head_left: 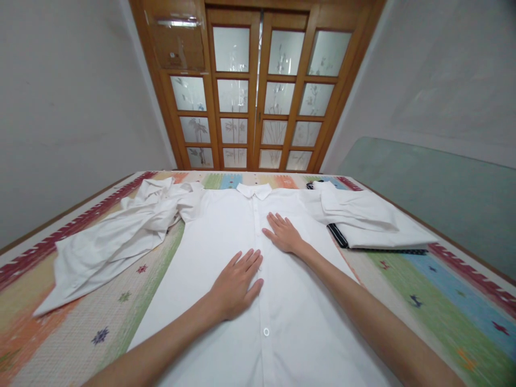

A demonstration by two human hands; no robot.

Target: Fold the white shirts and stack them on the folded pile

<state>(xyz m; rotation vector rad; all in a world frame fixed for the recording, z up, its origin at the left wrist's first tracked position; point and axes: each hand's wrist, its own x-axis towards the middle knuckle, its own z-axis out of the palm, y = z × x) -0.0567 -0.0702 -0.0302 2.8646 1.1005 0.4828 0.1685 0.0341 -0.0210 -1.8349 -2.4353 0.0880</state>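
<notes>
A white button-up shirt is spread out front side up, its collar pointing away from me and its button strip running down the middle. My left hand lies flat on the shirt just left of the button strip, fingers stretched out and thumb toward the strip. Farther up, my right hand rests palm down on the chest to the right of the strip, fingers apart. Neither hand holds anything. The shirt's lower hem is out of view.
A crumpled white garment lies at the left, touching the spread sleeve. Folded white clothes with dark edging underneath are stacked at the right. Everything lies on a colourful patterned cloth. Grey walls flank both sides; wooden glass-paned doors stand behind.
</notes>
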